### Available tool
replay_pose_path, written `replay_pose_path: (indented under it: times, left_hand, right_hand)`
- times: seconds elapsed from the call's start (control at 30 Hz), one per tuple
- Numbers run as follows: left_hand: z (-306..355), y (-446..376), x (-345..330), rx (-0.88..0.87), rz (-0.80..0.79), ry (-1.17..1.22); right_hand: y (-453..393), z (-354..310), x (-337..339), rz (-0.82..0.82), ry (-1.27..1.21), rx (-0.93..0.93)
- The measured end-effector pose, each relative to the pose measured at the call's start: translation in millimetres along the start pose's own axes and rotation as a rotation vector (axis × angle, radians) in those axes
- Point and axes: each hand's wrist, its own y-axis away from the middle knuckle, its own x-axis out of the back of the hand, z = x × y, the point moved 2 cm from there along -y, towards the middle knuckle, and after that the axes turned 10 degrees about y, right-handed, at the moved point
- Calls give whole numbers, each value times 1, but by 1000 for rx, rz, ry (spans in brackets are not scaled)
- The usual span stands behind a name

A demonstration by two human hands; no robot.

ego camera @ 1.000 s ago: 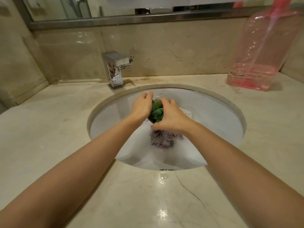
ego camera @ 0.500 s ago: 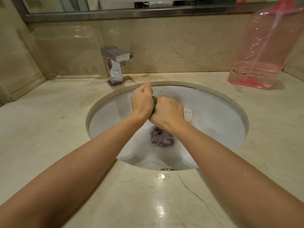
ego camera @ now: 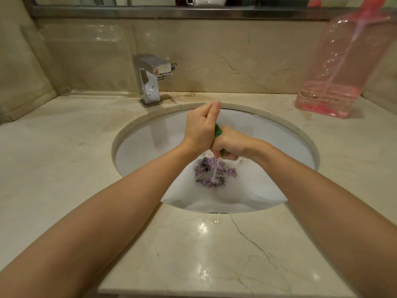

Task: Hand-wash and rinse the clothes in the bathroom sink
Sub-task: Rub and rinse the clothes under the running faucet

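Both hands meet over the middle of the sink (ego camera: 150,134), wringing a green cloth (ego camera: 218,131) between them. The right hand (ego camera: 231,145) has a closed grip, fingers curled tight around the cloth's lower part, and a thin stream of water runs down from under it. The left hand (ego camera: 200,127) presses against the cloth's upper part with fingers bent over it, thumb tip raised; only a small wedge of green shows between the two hands. Directly below, a purple garment (ego camera: 211,174) lies bunched in milky water at the bottom of the white basin. The sink is set into a glossy beige marble desk (ego camera: 64,147) with dark veins. A square chrome faucet (ego camera: 150,78) stands behind the basin at left. At right, a large pink transparent pump bottle (ego camera: 339,67) stands against the marble backsplash (ego camera: 236,61); no readable writing shows on it. A mirror edge (ego camera: 171,12) runs along the top.
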Motion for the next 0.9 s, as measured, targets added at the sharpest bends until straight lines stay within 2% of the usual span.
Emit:
replay_pose_path:
  times: [0.17, 0.3, 0.5, 0.6, 0.73, 0.9]
  left_hand:
    - [-5, -3, 5, -35, 35, -77]
    - [-3, -3, 2, -67, 11, -98]
    - [-2, -2, 2, -88, -48, 69]
    - [-4, -1, -1, -71, -75, 117]
    - [-11, -4, 5, -46, -89, 76]
    - [-23, -8, 13, 5, -94, -271]
  right_hand:
    - [-11, 4, 0, -75, -12, -26]
    - [-12, 11, -2, -239, -90, -39]
    - [-12, 14, -2, -505, -251, -77]
    - [-12, 18, -2, -581, -314, -87]
    - [-16, 21, -6, -517, -250, -83]
    - [-20, 24, -3, -165, -140, 13]
